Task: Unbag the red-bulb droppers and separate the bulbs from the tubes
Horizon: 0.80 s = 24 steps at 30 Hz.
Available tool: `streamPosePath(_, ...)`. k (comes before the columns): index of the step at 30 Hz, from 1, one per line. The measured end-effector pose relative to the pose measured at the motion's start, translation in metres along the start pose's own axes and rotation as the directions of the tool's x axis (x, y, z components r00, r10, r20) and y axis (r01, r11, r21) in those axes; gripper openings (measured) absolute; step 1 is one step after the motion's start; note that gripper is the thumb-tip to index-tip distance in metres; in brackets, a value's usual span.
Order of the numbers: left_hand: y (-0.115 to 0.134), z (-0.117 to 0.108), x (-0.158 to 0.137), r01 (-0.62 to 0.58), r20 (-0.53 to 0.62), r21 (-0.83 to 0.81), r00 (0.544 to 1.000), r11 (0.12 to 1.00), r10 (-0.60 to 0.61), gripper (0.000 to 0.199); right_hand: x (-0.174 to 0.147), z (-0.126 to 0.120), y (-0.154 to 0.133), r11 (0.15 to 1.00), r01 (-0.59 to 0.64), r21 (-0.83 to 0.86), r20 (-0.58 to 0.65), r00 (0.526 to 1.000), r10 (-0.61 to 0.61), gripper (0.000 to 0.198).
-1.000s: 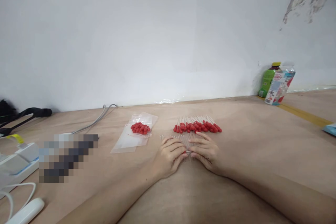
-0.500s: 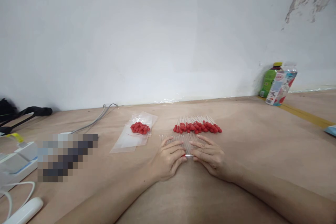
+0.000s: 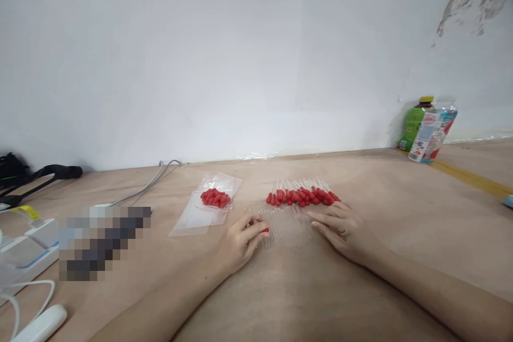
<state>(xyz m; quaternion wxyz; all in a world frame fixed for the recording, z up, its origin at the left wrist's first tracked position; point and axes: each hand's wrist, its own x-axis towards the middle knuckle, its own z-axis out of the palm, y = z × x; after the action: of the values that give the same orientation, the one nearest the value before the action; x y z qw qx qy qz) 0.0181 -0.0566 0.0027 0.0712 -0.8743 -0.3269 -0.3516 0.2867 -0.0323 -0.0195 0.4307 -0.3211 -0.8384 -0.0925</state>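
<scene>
In the head view, two bare hands are working low over a pale tan desk (image 3: pixel 160 288). The left hand (image 3: pixel 239 240) is curled, its thumb and fingers pinching a small rounded red piece (image 3: pixel 266 230) at the left end of a row of thin, clear, see-through tubes (image 3: pixel 286 227). The right hand (image 3: pixel 340 227) lies palm down by the row's other end, fingers stretched out and a little apart; I can't tell whether they touch the last tubes.

Those tubes lie flat, side by side, between the two hands. Just beyond them, fanned across the desk, is a bunch of thin pale sticks with red bulb-shaped heads (image 3: pixel 302 196), heads toward the person. The right hand's upper finger is right beside the nearest heads.

Off to the left, a little heap of loose red bulb-shaped pieces (image 3: pixel 215 197) rests on overlapping flat clear plastic bags (image 3: pixel 190 222). Against the wall on the right stand a green-labelled bottle with a yellow cap (image 3: pixel 412 125) and a container with a white, blue and pink label (image 3: pixel 430 136). A white power strip (image 3: pixel 38 264) lies far left.
</scene>
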Motion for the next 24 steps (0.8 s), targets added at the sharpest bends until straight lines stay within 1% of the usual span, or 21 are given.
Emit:
streamPosePath(2, -0.004, -0.001, 0.000, 0.029, -0.050, 0.014, 0.998, 0.999, -0.028, 0.017, -0.001, 0.001, 0.003, 0.991, -0.104, -0.083, 0.028, 0.994, 0.106, 0.024)
streamPosePath(4, -0.010, -0.003, 0.003, 0.069, -0.095, 0.031, 0.993, 0.997, -0.066, 0.024, -0.002, 0.003, 0.004, 0.976, -0.176, -0.131, 0.054, 0.981, 0.184, 0.025)
streamPosePath(7, -0.024, -0.013, 0.010, 0.201, -0.147, 0.071, 0.971, 0.977, -0.189, 0.036, -0.004, 0.006, 0.004, 0.958, -0.244, -0.148, 0.080, 0.963, 0.258, 0.027)
streamPosePath(9, -0.038, -0.024, 0.015, 0.322, -0.198, 0.089, 0.933, 0.942, -0.300, 0.036, -0.003, 0.007, 0.003, 0.948, -0.281, -0.152, 0.091, 0.951, 0.297, 0.024)
streamPosePath(12, -0.064, -0.042, 0.023, 0.502, -0.277, 0.051, 0.837, 0.863, -0.471, 0.029, 0.001, 0.008, -0.001, 0.939, -0.303, -0.164, 0.111, 0.940, 0.323, 0.015)
streamPosePath(14, -0.083, -0.052, 0.027, 0.623, -0.256, 0.014, 0.758, 0.782, -0.600, 0.031, 0.004, 0.009, -0.004, 0.939, -0.300, -0.169, 0.113, 0.940, 0.321, 0.011)
streamPosePath(17, -0.108, -0.063, 0.029, 0.707, -0.268, 0.027, 0.686, 0.707, -0.676, 0.033, 0.006, 0.010, -0.010, 0.942, -0.286, -0.174, 0.101, 0.947, 0.306, 0.011)
streamPosePath(19, -0.121, -0.065, 0.028, 0.735, -0.273, 0.037, 0.660, 0.677, -0.700, 0.033, 0.007, 0.011, -0.012, 0.947, -0.266, -0.179, 0.095, 0.954, 0.286, 0.012)
streamPosePath(21, -0.131, -0.064, 0.026, 0.754, -0.253, 0.040, 0.642, 0.655, -0.724, 0.034, 0.006, 0.012, -0.012, 0.950, -0.250, -0.185, 0.089, 0.959, 0.270, 0.012)
streamPosePath(24, -0.140, -0.058, 0.021, 0.767, -0.204, 0.048, 0.635, 0.640, -0.745, 0.035, 0.005, 0.014, -0.010, 0.951, -0.248, -0.185, 0.081, 0.961, 0.266, 0.013)
